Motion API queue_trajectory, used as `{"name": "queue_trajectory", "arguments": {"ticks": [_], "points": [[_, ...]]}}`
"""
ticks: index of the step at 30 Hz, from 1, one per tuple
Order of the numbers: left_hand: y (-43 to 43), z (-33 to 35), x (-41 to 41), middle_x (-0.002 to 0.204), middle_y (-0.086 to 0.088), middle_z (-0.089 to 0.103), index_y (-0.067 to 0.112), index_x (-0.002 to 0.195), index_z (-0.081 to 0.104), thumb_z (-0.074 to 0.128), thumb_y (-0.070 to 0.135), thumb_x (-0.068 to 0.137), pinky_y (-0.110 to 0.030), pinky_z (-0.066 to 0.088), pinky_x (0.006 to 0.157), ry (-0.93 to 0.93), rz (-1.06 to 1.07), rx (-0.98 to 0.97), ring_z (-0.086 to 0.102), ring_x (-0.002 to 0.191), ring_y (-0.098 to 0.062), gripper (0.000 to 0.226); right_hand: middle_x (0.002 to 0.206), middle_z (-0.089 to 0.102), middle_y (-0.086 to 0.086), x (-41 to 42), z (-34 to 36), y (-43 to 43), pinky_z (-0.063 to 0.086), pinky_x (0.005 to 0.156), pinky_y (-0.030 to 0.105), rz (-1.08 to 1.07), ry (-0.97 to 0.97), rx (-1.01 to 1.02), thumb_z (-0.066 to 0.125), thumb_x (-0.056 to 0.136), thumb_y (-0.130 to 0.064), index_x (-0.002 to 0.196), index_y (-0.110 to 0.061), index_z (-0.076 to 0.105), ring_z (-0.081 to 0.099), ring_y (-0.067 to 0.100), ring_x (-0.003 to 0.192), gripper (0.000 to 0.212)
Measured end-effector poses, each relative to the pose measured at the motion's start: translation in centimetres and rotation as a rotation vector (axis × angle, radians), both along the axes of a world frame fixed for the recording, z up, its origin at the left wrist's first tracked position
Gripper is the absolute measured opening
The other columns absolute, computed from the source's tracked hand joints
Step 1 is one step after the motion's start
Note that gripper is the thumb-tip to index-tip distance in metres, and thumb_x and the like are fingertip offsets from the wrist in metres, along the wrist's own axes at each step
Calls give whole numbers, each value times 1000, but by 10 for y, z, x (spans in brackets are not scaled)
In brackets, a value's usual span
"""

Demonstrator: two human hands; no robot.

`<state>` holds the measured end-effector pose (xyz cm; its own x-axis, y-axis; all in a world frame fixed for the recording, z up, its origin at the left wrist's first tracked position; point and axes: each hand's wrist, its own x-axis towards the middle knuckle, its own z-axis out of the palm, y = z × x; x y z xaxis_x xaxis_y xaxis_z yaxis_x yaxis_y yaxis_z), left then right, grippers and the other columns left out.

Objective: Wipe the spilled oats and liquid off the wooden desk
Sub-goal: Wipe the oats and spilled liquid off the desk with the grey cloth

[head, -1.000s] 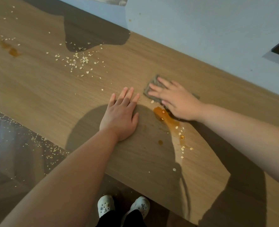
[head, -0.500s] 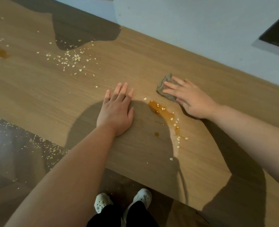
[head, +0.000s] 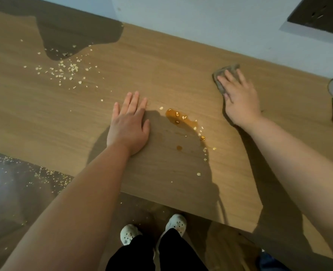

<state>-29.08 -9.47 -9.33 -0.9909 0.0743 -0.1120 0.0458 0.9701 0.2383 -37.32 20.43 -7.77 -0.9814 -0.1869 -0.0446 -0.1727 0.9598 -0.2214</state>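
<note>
We judge the job barely begun: our right grip (head: 240,100) presses flat-fingered on the cloth (head: 223,72) near the far edge of the desk (head: 161,65), our left grip (head: 129,126) lies flat and empty, and the puddle (head: 178,118) and the oats (head: 68,69) lie unwiped.

Quick count, clock directions from middle of shot:
- hands: 2, left hand (head: 128,126) near centre, right hand (head: 240,98) at 2 o'clock
- cloth (head: 223,72): 1, under right hand
- wooden desk (head: 161,65): 1
- amber puddle (head: 178,119): 1, plus 1 small drop (head: 179,147) at its 6 o'clock
- oat patches on desk: 2, wide scatter (head: 68,69) at 10 o'clock, thin trail (head: 202,137) along puddle
- floor oats (head: 50,175): 1 patch, 8 o'clock
- single flakes: too many and too tiny to count
- white shoes: 2, left shoe (head: 129,233) and right shoe (head: 176,223), 6 o'clock
</note>
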Motion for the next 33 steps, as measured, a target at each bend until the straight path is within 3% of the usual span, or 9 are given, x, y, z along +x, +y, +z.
{"name": "queue_trajectory", "arguments": {"ticks": [5,10,16,18,20,23,26,33], "points": [[0,0,1,165,-3,5,20,156,14,35,33,100,-45,0,123,6,0,-1,-3,151,-18,62,159,10,-9,32,1,7,-2,120,44,412,-96,113,32,100,-24,153,-30,21,-4,13,147,55],[1,1,0,165,-4,5,19,156,14,35,33,100,-46,0,122,2,-2,0,-2,151,-18,62,163,18,3,14,0,30,7,120,55,-113,-19,105,37,101,-18,154,-23,23,7,25,151,55],[1,0,0,164,-6,7,17,156,16,36,31,100,-47,0,122,6,-9,2,-1,151,-20,62,160,20,-1,69,4,21,0,121,48,219,-50,124,38,97,-15,153,-21,29,4,17,150,57],[0,0,0,164,-7,8,15,156,18,37,30,99,-47,0,122,11,-12,5,0,152,-22,61,159,30,4,57,8,36,-1,121,47,62,-17,91,44,91,-9,146,-13,42,12,21,150,55],[0,-1,0,164,-8,7,15,156,18,37,29,99,-47,0,121,12,-17,-6,0,152,-22,61,160,26,6,50,7,38,-2,122,47,-25,0,77,47,87,-7,139,-6,47,8,21,151,51],[0,0,-1,165,-7,2,15,157,13,32,30,100,-47,-2,121,-11,-33,-42,-4,151,-22,61,164,13,4,49,5,36,-4,121,43,18,-44,78,46,92,-9,144,-9,38,0,17,151,52],[0,1,-5,165,-5,-5,18,157,6,28,33,102,-46,-4,121,-60,-32,-98,-9,151,-21,61,164,14,3,64,8,34,1,122,42,-62,-58,32,43,96,-11,154,-17,23,1,17,151,62],[-42,8,15,164,-4,-9,21,157,11,36,33,103,-46,-2,121,-105,-101,-69,-11,150,-19,61,163,15,5,157,1,-12,7,121,52,-601,-7,55,43,90,-9,154,-12,25,4,25,151,66]]}}
